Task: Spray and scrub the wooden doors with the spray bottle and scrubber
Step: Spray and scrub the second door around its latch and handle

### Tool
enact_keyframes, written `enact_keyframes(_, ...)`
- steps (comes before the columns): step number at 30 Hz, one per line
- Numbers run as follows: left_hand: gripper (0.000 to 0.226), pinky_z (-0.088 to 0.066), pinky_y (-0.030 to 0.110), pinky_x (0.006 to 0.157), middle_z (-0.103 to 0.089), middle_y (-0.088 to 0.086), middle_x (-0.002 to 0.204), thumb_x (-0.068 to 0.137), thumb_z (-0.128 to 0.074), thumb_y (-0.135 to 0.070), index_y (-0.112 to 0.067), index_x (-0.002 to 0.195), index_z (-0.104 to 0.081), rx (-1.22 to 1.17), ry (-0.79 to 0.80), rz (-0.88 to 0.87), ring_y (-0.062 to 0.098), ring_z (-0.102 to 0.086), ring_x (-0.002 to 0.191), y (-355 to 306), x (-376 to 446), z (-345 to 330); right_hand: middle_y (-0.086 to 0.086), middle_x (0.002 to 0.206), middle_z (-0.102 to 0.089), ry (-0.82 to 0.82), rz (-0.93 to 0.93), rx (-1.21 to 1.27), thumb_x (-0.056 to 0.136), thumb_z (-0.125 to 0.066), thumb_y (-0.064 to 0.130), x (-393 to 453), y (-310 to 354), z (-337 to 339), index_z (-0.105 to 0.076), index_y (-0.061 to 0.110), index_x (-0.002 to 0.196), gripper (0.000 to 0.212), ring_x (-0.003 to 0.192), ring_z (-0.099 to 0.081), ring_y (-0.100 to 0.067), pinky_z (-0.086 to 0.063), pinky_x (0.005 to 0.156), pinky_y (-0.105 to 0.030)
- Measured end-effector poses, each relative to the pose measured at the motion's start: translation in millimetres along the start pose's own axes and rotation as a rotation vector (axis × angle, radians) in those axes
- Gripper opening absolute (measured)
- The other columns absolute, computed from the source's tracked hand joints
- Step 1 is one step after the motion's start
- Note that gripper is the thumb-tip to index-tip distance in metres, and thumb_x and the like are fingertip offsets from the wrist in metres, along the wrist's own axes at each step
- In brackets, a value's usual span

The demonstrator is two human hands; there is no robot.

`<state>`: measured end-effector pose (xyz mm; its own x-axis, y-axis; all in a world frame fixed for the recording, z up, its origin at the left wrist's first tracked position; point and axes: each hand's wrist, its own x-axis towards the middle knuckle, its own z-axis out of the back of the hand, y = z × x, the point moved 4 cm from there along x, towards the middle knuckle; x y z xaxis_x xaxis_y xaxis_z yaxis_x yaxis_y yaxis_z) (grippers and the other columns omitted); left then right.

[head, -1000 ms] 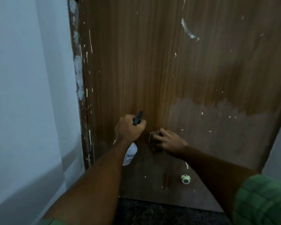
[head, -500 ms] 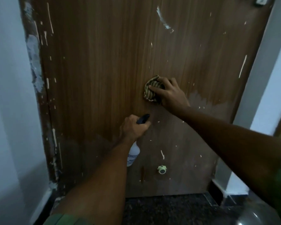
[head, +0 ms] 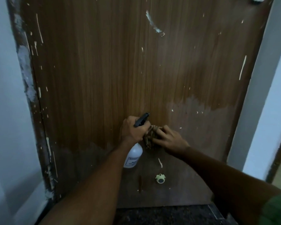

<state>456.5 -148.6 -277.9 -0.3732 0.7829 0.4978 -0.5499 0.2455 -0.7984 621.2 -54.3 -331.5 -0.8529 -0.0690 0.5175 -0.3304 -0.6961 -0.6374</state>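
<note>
Low on the wooden door [head: 113, 75], the right hand [head: 169, 140] presses the scrubber [head: 150, 137] against the wood, fingers curled over it. Just beside it, touching, the left hand [head: 133, 130] grips the spray bottle [head: 134, 157] by its neck, body hanging below.

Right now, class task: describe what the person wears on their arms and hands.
Both forearms are bare and both hands ungloved. The left hand and right hand show no rings, watch or bands. A green checked sleeve covers the right upper arm.
</note>
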Motion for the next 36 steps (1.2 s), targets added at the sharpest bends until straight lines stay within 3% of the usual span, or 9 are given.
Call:
enact_keyframes(2,0.03,-0.054,0.038,0.053,-0.074,0.015,0.071,0.099,-0.073,-0.029,-0.012,0.074,-0.072,0.017,0.018,-0.004,0.027,-0.066,0.053,1,3,-1,-0.015,0.138,-0.045,-0.032,0.013,-0.028,0.082,-0.076,0.02,10,-16,11,-0.061,0.023,0.135,0.055,0.107,-0.045,-0.03,-0.054,0.069,-0.039)
enact_keyframes(6,0.029,-0.046,0.025,0.044,-0.074,0.006,0.067,0.101,-0.071,-0.021,-0.01,0.074,-0.072,-0.014,-0.015,0.005,0.012,-0.059,0.041,8,9,2,-0.017,0.144,-0.049,-0.402,-0.583,0.071,0.095,-0.064,0.023,51,-83,61,-0.061,0.025,0.143,0.049,0.117,-0.045,-0.035,-0.05,0.072,-0.035)
enact_keyframes(8,0.03,-0.045,0.023,0.043,-0.074,0.006,0.066,0.101,-0.07,-0.02,-0.008,0.074,-0.072,-0.021,-0.029,0.0,0.014,-0.059,0.041,7,11,-2,-0.017,0.143,-0.05,-0.463,-0.71,0.081,0.097,-0.053,0.023,48,-89,63,-0.061,0.026,0.143,0.047,0.117,-0.044,-0.036,-0.049,0.069,-0.034)
enact_keyframes(15,0.025,-0.045,0.026,0.043,-0.071,0.008,0.066,0.104,-0.067,-0.014,0.002,0.085,-0.072,-0.159,0.01,0.043,0.019,-0.058,0.047,-9,13,-31,-0.012,0.136,-0.049,0.042,0.031,0.018,0.071,-0.089,0.023,-58,-13,-10,-0.072,0.028,0.12,0.052,0.107,-0.047,-0.028,-0.058,0.072,-0.038)
enact_keyframes(21,0.029,-0.041,0.021,0.038,-0.066,0.013,0.064,0.105,-0.064,-0.007,-0.004,0.076,-0.069,-0.294,0.032,0.038,0.014,-0.052,0.039,-22,12,-59,-0.017,0.136,-0.054,-0.485,-0.789,0.092,0.091,-0.066,0.01,2,-118,66,-0.066,0.023,0.135,0.046,0.111,-0.047,-0.035,-0.047,0.076,-0.037)
enact_keyframes(24,0.032,-0.041,0.023,0.036,-0.067,0.011,0.061,0.103,-0.065,-0.006,-0.006,0.072,-0.069,-0.309,0.038,0.034,0.028,-0.054,0.046,-23,14,-68,-0.019,0.14,-0.05,-0.364,-0.709,0.056,0.09,-0.068,0.022,-32,-90,37,-0.063,0.024,0.139,0.049,0.117,-0.045,-0.04,-0.053,0.077,-0.042)
enact_keyframes(28,0.028,-0.043,0.027,0.041,-0.069,0.013,0.065,0.093,-0.07,-0.026,-0.005,0.075,-0.072,-0.329,0.089,0.037,0.036,-0.057,0.058,-23,8,-80,-0.014,0.134,-0.041,0.079,-0.127,0.076,0.071,-0.086,0.024,-85,-32,-5,-0.052,0.026,0.134,0.071,0.109,-0.042,-0.031,-0.057,0.067,-0.041)
enact_keyframes(32,0.036,-0.042,0.029,0.046,-0.07,0.012,0.063,0.083,-0.068,-0.035,0.0,0.076,-0.073,-0.308,0.117,0.033,0.038,-0.058,0.056,-20,5,-92,-0.014,0.137,-0.041,-0.167,-0.465,0.056,0.077,-0.083,0.029,-45,-77,35,-0.05,0.025,0.134,0.066,0.113,-0.043,-0.032,-0.057,0.069,-0.041)
enact_keyframes(36,0.033,-0.041,0.028,0.043,-0.07,0.01,0.062,0.096,-0.071,-0.02,0.008,0.078,-0.072,-0.257,0.121,0.029,0.035,-0.056,0.051,-21,8,-100,-0.016,0.135,-0.047,-0.376,-0.808,0.066,0.085,-0.078,0.02,-34,-115,53,-0.059,0.024,0.14,0.059,0.114,-0.043,-0.034,-0.052,0.071,-0.04)
